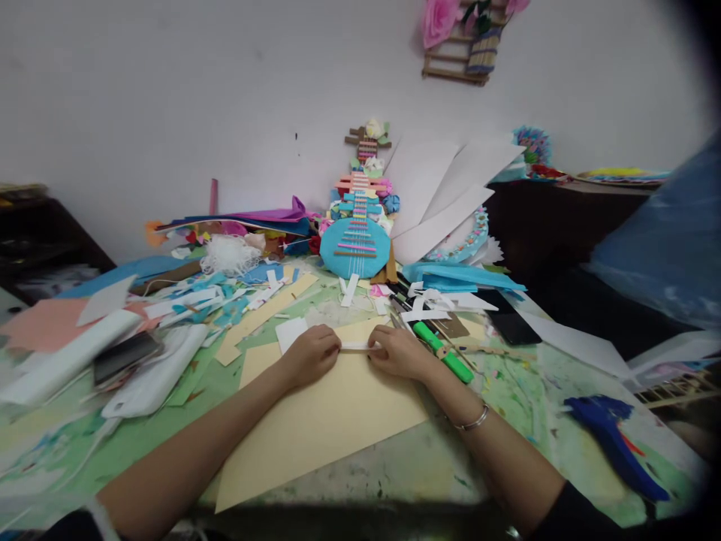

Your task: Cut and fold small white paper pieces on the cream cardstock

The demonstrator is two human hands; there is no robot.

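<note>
A narrow white paper strip spans the gap between my two hands, over a large cream sheet of card. The fingers of my left hand are closed on the strip's left end. At its right end, my right hand pinches it between thumb and fingers. A small white paper piece lies just behind my left hand. Beside my right wrist is a bright green tool or marker, its exact kind unclear.
A blue glue gun lies at the right. A blue paper lute-shaped craft leans against the wall. Paper scraps, a dark phone and a white power strip are at the left. Another black phone lies right of centre.
</note>
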